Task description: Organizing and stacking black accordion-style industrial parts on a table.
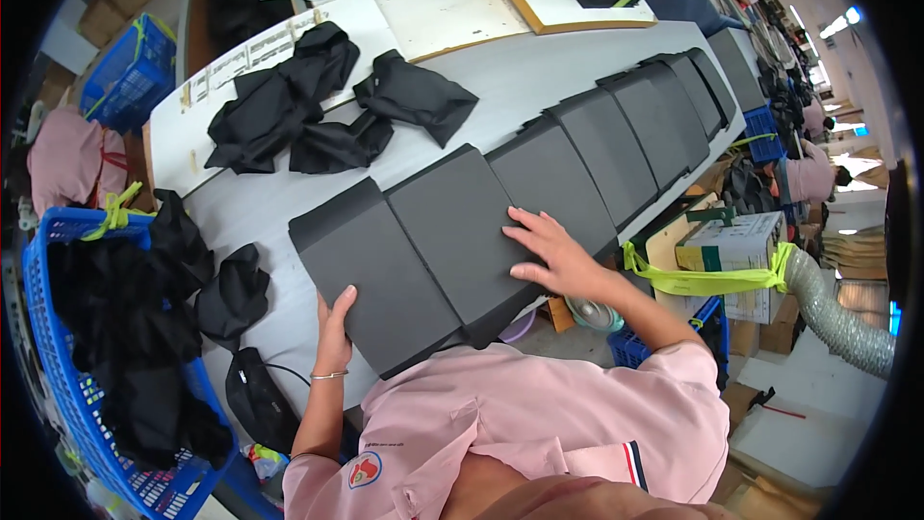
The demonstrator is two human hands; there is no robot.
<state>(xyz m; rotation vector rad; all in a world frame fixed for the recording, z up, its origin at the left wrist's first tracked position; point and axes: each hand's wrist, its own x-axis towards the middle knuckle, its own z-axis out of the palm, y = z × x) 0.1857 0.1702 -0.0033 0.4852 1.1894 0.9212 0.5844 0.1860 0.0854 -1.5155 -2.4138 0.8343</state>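
Note:
A long row of overlapping flat, dark grey rectangular panels runs across the table from near left to far right; whether they are fabric or board I cannot tell. At the nearest panel, my left hand grips the left edge, thumb on top and the other fingers partly hidden by it. My right hand lies on the panels farther right, fingers spread and palm down. Crumpled black cloth pieces lie beyond the row, with another black cloth piece beside them.
A blue basket heaped with black cloth stands at the left, near a black pouch-like thing on the pale table. A white board lies at the back. Cartons and a silver duct stand right. Other people work farther off.

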